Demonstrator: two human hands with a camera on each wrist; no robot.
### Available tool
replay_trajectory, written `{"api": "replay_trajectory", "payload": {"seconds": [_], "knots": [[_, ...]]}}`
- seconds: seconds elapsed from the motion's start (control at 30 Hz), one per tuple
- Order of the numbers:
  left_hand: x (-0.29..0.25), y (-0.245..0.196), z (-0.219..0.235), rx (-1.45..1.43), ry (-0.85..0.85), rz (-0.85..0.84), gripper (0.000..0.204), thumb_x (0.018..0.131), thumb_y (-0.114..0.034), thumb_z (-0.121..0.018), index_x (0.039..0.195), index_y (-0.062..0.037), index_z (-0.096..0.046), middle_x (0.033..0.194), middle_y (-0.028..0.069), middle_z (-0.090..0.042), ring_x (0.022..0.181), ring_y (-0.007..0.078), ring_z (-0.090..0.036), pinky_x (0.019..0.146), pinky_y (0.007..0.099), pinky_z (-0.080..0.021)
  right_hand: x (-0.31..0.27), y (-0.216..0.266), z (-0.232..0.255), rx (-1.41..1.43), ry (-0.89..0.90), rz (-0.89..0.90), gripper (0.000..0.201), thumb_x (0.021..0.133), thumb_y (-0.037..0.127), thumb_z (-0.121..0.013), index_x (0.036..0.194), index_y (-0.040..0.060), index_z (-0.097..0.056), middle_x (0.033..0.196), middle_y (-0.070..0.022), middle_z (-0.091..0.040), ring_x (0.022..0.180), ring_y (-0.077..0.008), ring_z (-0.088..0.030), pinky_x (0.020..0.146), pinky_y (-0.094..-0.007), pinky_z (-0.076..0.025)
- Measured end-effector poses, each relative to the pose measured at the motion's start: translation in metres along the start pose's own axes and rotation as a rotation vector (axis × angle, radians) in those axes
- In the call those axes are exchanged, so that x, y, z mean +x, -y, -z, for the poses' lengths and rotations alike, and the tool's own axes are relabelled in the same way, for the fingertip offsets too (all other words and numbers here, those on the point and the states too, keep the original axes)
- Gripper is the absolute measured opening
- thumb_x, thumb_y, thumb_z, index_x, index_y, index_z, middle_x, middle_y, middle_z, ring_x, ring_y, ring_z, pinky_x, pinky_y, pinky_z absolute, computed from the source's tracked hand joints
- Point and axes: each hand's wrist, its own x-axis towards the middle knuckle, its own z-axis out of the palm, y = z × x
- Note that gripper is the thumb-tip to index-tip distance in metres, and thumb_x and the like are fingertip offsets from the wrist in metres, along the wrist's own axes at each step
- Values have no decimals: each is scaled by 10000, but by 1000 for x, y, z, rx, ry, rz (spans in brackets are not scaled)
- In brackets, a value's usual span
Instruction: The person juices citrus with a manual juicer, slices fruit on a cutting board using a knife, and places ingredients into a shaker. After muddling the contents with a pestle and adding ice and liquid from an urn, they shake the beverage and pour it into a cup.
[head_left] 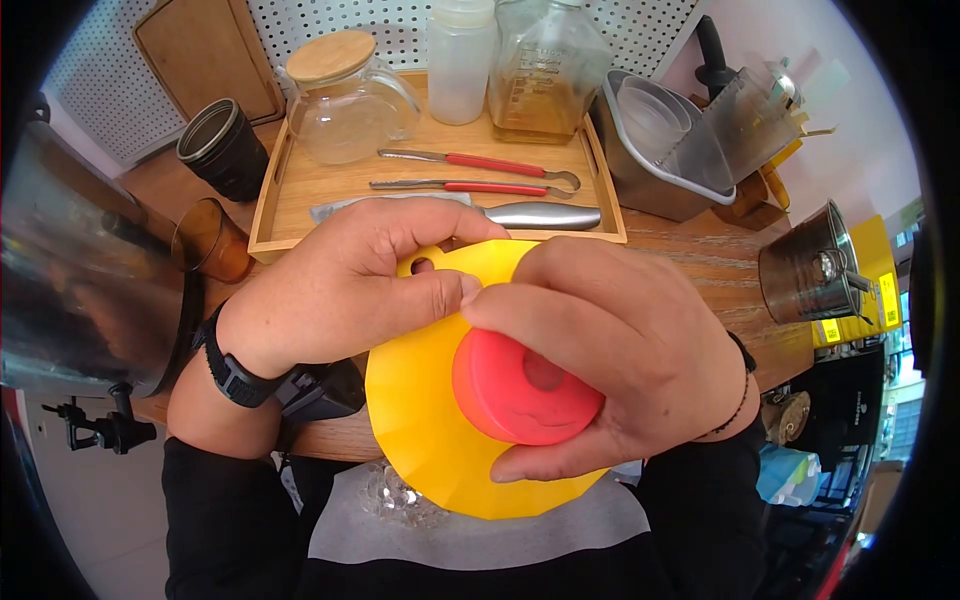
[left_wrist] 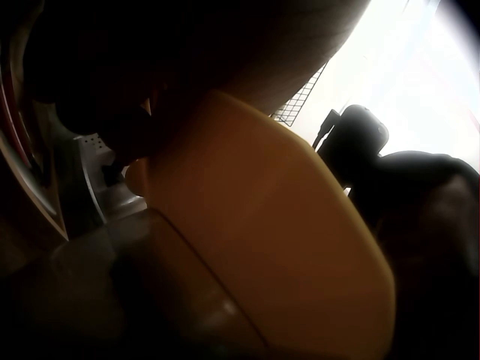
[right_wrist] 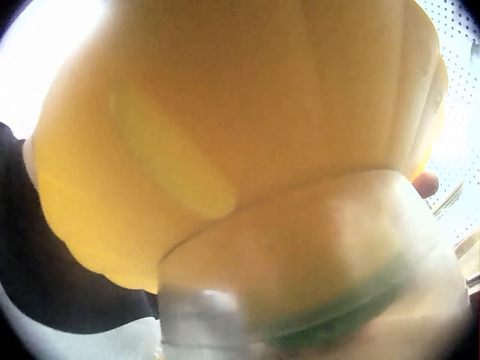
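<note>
In the head view, a broad yellow dish-like piece (head_left: 430,420) with a faceted rim and a small hole near its far edge is held over the lap. My left hand (head_left: 350,270) grips its far left rim, thumb on top and fingers behind. With fingers and thumb curled round it, my right hand (head_left: 640,340) grasps a round red cap-like piece (head_left: 500,400) over the yellow surface. A clear glass piece (head_left: 395,495) shows below the near rim, mostly hidden. The yellow piece (right_wrist: 247,112) fills the right wrist view; a clear, green-banded shape (right_wrist: 300,262) overlaps it.
Behind the hands, a wooden tray (head_left: 258,222) bears a glass jug (head_left: 345,110), red-handled tools (head_left: 500,165) and a metal-handled knife (head_left: 545,216). At left stand an amber glass (head_left: 212,240) and a metal tank (head_left: 80,260); at right, a metal bucket (head_left: 805,265) and grey bin (head_left: 640,150).
</note>
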Motion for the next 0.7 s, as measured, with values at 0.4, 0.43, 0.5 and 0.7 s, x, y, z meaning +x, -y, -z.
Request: {"api": "replay_trajectory", "payload": {"seconds": [0.4, 0.43, 0.5, 0.7], "knots": [[-2, -2, -1, 30, -4, -11, 332, 934, -100, -616, 1242, 12, -564, 1159, 64, -616, 1046, 128, -577, 925, 262, -463, -4, 1, 10, 30, 137, 59, 707, 621, 365, -844, 1201, 53, -587, 1037, -148, -566, 814, -306, -593, 690, -360, -500], [-1, -3, -1, 30, -11, -1, 330, 933, -94, -615, 1242, 13, -565, 1159, 64, -616, 1045, 128, -576, 925, 260, -461, -4, 2, 8, 29, 135, 57, 707, 621, 365, -844, 1201, 53, -587, 1037, -148, -566, 814, -306, -593, 690, -360, -500], [-1, -4, -2, 32, -13, 11, 329, 932, -88, -615, 1241, 14, -565, 1158, 63, -617, 1044, 127, -576, 925, 259, -460, -2, 5, 5, -54, 43, 1, 735, 607, 408, -853, 1182, 37, -587, 1005, -147, -571, 786, -308, -594, 668, -352, -500], [-1, -3, -1, -33, -8, 13, 317, 933, -57, -599, 1240, 15, -566, 1156, 64, -619, 1042, 128, -579, 924, 259, -462, 2, -4, 6, 89, -7, 109, 700, 622, 373, -849, 1177, 36, -587, 999, -143, -570, 795, -306, -592, 677, -356, -503]]}}
